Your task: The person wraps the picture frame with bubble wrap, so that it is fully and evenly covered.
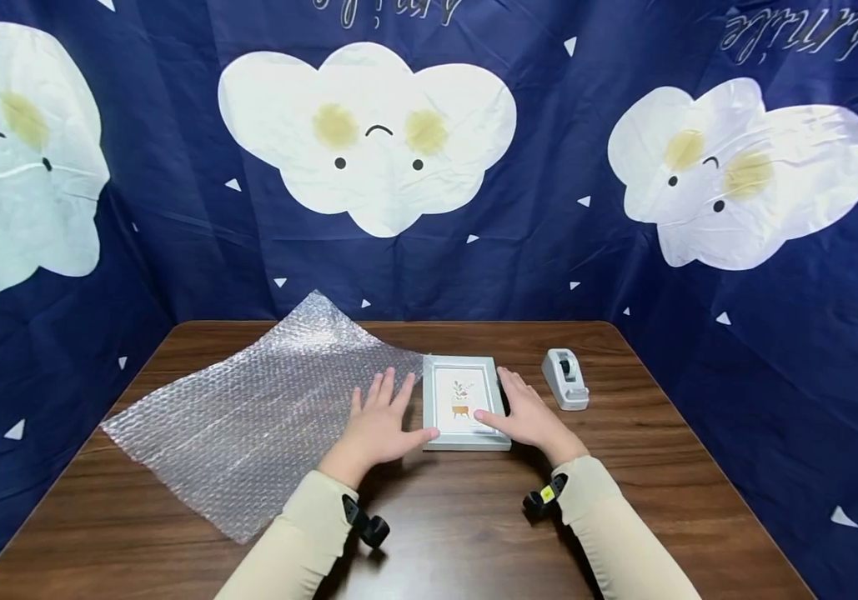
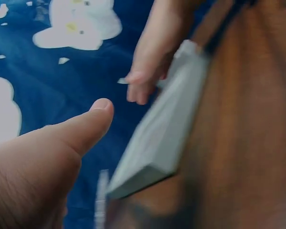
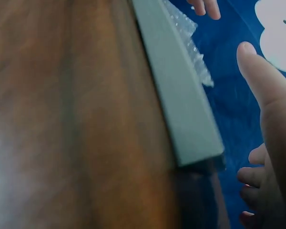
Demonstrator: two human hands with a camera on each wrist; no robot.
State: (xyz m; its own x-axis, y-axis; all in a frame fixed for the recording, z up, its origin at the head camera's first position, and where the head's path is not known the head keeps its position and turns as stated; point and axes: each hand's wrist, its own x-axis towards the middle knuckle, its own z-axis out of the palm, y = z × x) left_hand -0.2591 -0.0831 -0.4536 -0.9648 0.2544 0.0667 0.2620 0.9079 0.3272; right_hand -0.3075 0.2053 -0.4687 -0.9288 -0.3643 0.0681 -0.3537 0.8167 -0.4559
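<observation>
The frame (image 1: 460, 400) lay uncovered (bubble wrap (image 1: 263, 425) spread at its left, tape (image 1: 567, 383) at its right); left hand (image 1: 379, 423) and right hand (image 1: 528, 417) flanked it, fingers straight, gripping nothing.

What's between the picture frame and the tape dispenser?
The right hand, its thumb over the picture frame; beyond it, a stretch of bare tabletop up to the tape dispenser. Shows in the head view.
</observation>
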